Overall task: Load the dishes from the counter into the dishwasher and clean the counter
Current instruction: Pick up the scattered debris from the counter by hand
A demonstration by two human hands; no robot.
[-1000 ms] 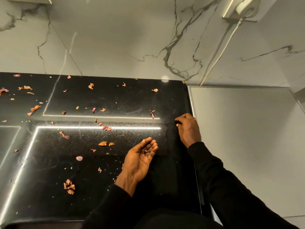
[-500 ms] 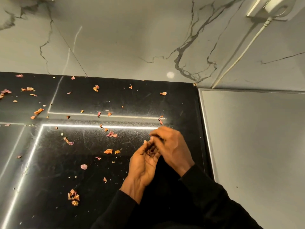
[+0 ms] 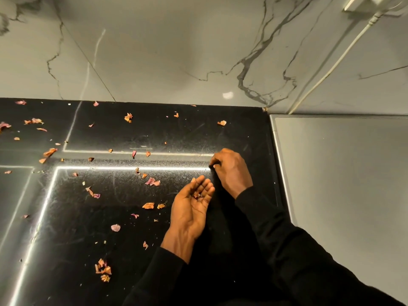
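Observation:
The black counter is strewn with several pink and orange peel scraps, such as a pink scrap in the middle and a clump near the front. My left hand lies palm up on the counter with relaxed fingers, and a few small scraps rest in its palm. Just beyond it, my right hand has its fingertips curled down and pinched together on the counter; the scrap under them is hidden. No dishes or dishwasher are in view.
A grey flat appliance top adjoins the counter on the right. The marble wall stands behind, with a white cable running down it from a plug at the top right. More scraps lie at the far left.
My right hand went from the counter's right edge to my left palm, then forward onto the counter where a small scrap lay. My left hand stayed palm up.

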